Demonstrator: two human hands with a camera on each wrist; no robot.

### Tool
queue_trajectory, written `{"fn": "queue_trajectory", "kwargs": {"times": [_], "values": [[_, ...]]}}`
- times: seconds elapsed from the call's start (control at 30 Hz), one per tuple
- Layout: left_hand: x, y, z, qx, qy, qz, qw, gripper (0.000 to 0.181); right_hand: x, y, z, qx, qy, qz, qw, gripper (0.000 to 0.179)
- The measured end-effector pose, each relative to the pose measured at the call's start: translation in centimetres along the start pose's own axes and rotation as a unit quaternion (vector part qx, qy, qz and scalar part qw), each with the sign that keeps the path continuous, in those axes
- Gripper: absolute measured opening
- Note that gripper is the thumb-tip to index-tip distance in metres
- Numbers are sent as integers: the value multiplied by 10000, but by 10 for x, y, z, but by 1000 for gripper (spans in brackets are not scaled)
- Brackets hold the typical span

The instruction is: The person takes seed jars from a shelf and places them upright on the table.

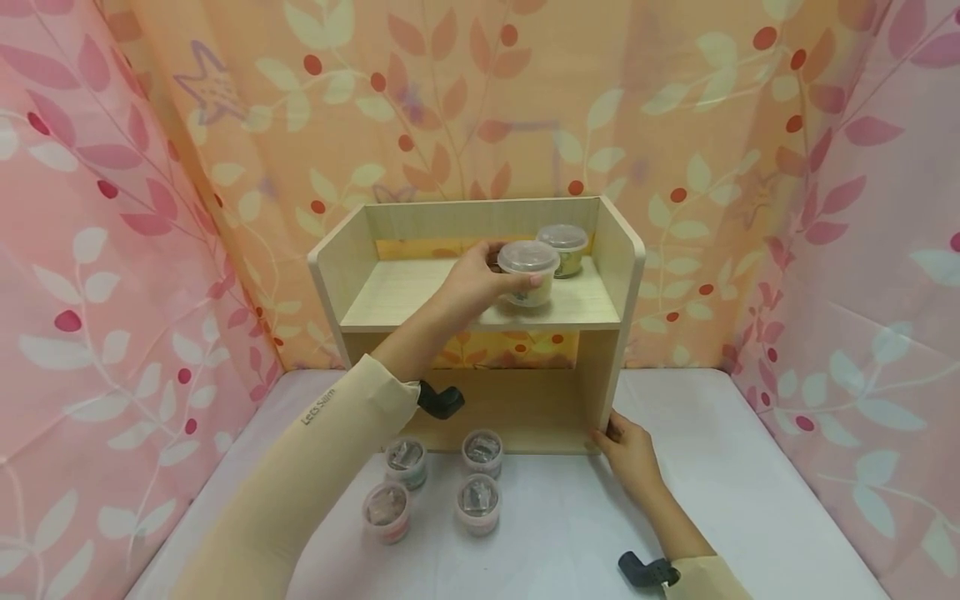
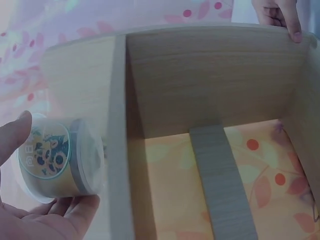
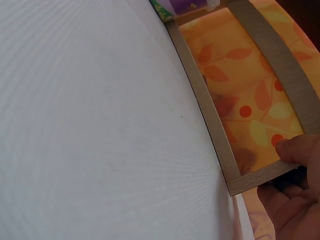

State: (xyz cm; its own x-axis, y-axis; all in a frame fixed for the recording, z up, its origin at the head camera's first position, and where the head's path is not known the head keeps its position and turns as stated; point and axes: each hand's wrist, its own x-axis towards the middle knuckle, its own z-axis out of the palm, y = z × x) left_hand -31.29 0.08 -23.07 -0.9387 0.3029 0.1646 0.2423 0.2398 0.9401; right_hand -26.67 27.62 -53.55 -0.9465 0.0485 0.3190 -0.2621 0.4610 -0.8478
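My left hand holds a round plastic tub with a clear lid at the upper board of a small wooden shelf. In the left wrist view the same tub shows a sunflower label, between thumb and fingers. Whether its base touches the board I cannot tell. Behind it, to the right, stands a second lidded tub. My right hand grips the lower front edge of the shelf's right side panel. Up close, the right wrist view has the thumb of that hand on one face and fingers on the other.
Several smaller tubs, among them a pink one and a greenish one, stand on the white tabletop before the shelf. Part of a purple container appears in the right wrist view. Patterned curtains surround the table.
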Motion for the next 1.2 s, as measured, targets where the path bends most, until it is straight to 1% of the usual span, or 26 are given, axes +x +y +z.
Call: {"fn": "queue_trajectory", "kwargs": {"times": [0.23,0.4,0.53,0.63,0.77,0.93,1.1,1.2], "values": [[-13,9,-10,-93,32,137,9999,87,1,-1,0,101,-35,81,9999,56],[-27,11,-16,-173,-33,309,9994,78,2,-2,0,92,-73,92,9999,57],[-40,10,-18,-158,-86,338,9993,76,1,-1,0,63,-108,57,9999,57],[-49,9,-17,-54,-167,346,9992,80,0,0,0,25,-74,30,10000,57],[-59,6,-13,-89,-281,420,9987,80,-1,0,0,-40,-30,-5,10000,57],[-73,2,-6,-339,-360,473,9977,74,-2,0,0,-86,10,-56,9999,56],[-87,-1,0,-543,-399,387,9970,72,-1,0,0,-55,65,-119,9999,53],[-94,-6,3,-612,-438,319,9967,72,0,-1,1,-84,89,-143,9998,53]]}}
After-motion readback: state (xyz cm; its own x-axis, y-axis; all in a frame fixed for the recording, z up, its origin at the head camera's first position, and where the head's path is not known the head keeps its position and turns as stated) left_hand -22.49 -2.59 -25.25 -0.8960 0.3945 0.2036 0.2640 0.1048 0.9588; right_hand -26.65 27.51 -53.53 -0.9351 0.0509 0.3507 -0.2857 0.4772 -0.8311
